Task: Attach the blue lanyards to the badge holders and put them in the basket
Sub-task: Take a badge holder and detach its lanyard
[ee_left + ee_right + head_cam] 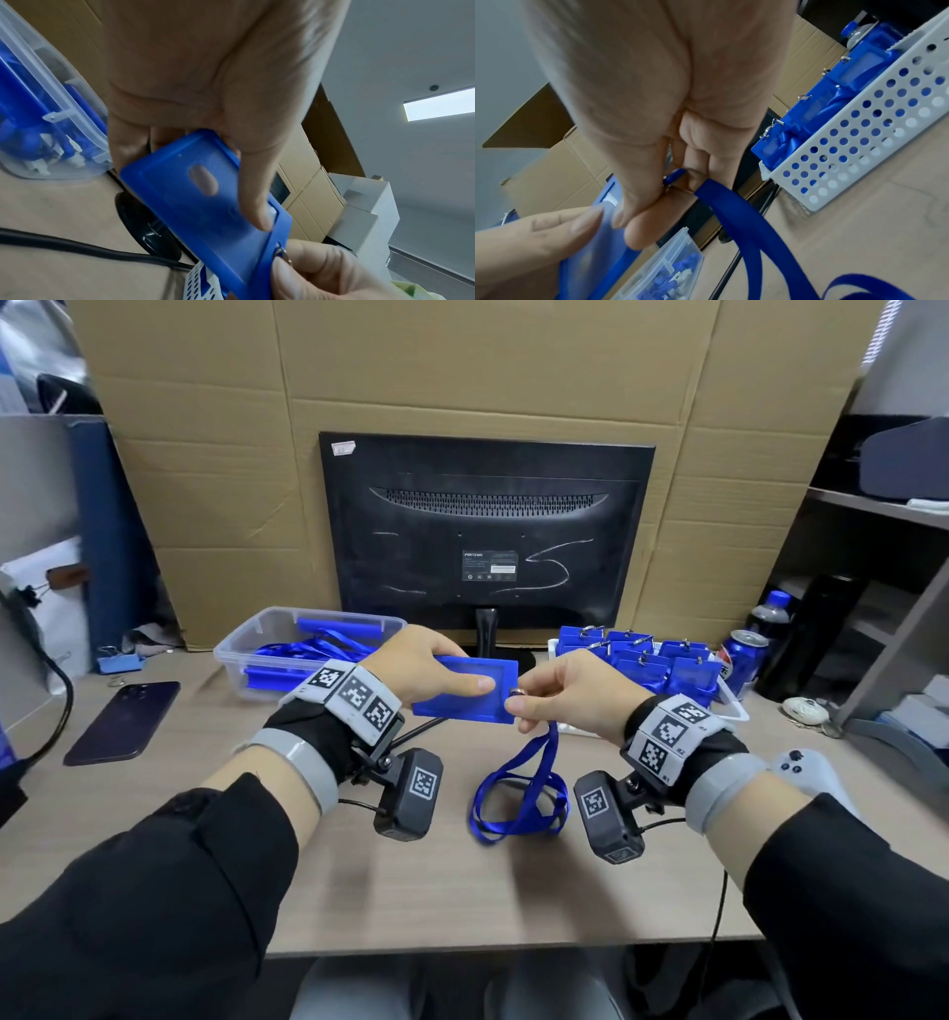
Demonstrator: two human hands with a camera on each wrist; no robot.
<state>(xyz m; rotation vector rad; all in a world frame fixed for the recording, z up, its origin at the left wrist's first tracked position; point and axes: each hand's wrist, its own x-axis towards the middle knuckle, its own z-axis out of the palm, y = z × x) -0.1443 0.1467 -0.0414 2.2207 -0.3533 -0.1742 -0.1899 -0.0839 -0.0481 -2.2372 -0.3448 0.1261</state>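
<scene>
Left hand (424, 661) gripping blue badge holder (464, 689) flat above table (359, 875), thumb pressing on top, fingers (128, 146) curling underneath; right hand (570, 694) pinching metal ring (515, 694) at holder's right end, thumb and fingers pressing together; blue lanyard (518, 793) hanging from right hand, loop pooling on table; white perforated basket (875, 130) sitting right, holding finished badges; clear bin (287, 649) of lanyards sitting left

Right hand (654, 121) pinches lanyard (734, 219) clip — white basket (859, 142) beside.
</scene>
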